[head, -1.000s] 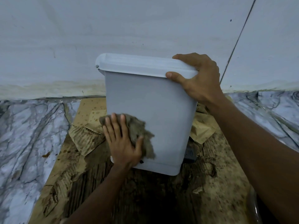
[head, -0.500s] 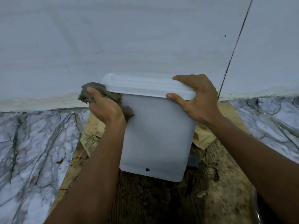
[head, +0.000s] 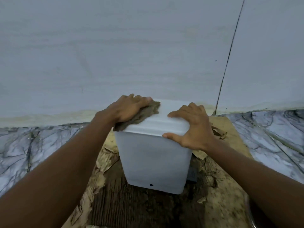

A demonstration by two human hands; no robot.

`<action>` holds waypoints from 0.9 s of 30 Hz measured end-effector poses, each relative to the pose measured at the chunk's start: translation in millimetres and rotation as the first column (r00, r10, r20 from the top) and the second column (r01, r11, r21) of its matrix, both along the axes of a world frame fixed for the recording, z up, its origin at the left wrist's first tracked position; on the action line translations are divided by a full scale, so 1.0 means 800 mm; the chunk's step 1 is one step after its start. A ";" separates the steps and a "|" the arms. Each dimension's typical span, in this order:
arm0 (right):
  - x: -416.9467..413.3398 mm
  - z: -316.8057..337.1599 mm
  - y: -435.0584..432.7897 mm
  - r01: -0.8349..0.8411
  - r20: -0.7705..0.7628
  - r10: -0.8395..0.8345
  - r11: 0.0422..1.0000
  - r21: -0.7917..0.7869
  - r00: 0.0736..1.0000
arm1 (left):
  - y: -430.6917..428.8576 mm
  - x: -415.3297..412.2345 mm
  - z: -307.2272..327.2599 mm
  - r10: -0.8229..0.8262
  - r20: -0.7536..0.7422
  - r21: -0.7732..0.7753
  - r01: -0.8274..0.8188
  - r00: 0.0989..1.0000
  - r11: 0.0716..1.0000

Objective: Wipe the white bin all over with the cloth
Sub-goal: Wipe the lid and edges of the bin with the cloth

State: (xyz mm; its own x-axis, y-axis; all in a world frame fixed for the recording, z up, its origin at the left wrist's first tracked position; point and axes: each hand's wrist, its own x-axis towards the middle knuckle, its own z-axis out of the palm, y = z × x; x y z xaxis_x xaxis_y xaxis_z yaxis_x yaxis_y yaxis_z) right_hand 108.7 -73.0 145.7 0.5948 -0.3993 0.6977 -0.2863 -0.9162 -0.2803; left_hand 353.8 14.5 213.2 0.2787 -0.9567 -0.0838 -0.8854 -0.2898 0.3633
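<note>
White plastic: the white bin (head: 154, 162) stands upright on a sheet of worn brown cardboard (head: 230, 203), long axis vertical, closed lid (head: 166, 124) on top, body tapering down to the base. One broad face points at the person and the opposite side points at the pale wall (head: 115, 55) just behind it. The cloth (head: 139, 116) (grey-brown, ragged edge) lies on the left part of the bin's lid, with one corner hanging over the lid's left near corner. The left hand (head: 130, 107) lies flat on top of the cloth, fingers straight and close together, pressing it onto the lid; nothing is pinched. The right hand (head: 194, 127) clamps the lid's right near corner: thumb against the front rim, index finger stretched across the top, the other fingers curled over the right edge. The two hands are apart, with bare lid between them. A small dark spot (head: 151, 184) sits low on the bin's near face, just above the base. A dark part (head: 192, 175) shows at the bin's lower right, mostly hidden, so I cannot tell what it is. Torn cardboard scraps lie left and right of the bin. Veined marble floor (head: 32, 145) runs out on both sides of the bin beyond the cardboard. A thin dark seam (head: 228, 55) runs up the wall right of the bin.
</note>
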 end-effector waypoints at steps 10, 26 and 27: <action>-0.019 0.029 0.029 -0.072 -0.396 0.129 0.985 0.157 0.909 | 0.069 -0.025 -0.036 0.197 0.171 -0.265 -0.147 0.966 0.953; -0.053 0.022 0.107 0.202 -0.513 -0.093 0.966 0.160 0.853 | 0.107 -0.093 -0.032 0.034 0.285 -0.112 -0.002 0.958 0.994; -0.055 0.020 0.111 0.239 -0.506 -0.129 0.958 0.158 0.853 | 0.103 -0.102 -0.032 0.005 0.286 -0.115 0.029 0.958 0.993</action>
State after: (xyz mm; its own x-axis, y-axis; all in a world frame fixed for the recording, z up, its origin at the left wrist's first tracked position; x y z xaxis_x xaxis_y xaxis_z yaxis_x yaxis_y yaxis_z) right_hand 64.5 16.1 161.5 0.7359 -0.6379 0.2269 -0.5933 -0.7690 -0.2377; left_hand 272.3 97.0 187.9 0.2629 -0.9586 0.1097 -0.9603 -0.2489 0.1262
